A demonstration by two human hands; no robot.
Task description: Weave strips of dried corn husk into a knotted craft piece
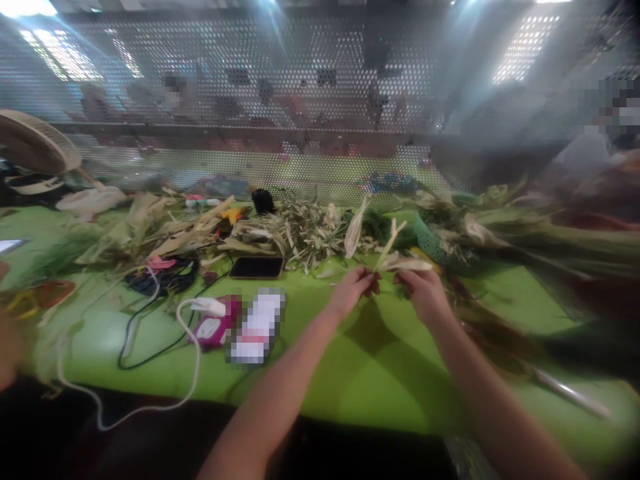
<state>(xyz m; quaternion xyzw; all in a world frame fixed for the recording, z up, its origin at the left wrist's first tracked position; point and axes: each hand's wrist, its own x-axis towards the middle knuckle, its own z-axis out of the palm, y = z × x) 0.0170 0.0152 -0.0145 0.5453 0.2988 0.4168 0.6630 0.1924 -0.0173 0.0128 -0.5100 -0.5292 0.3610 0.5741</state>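
Observation:
Over the green tabletop, my left hand (356, 288) pinches the lower end of a thin, pale yellow-green forked stalk (387, 245), which tilts up and to the right. My right hand (424, 288) is a short way to the right, its fingers curled together; whatever they grip is too blurred to make out. Just behind those fingers is a pale strip that looks like dried corn husk (407, 264), and I cannot tell whether they touch it. A broader husk piece (356, 230) stands upright beyond my left hand, near a heap of cut dry strips (305, 230).
A dark phone (257, 267), a phone with a lit screen (257, 328), a magenta item (213, 331) and a white cable (193, 367) lie left. A green mesh basket (430, 237) stands behind right, a fan (43, 143) far left. A perforated panel (280, 100) rises behind.

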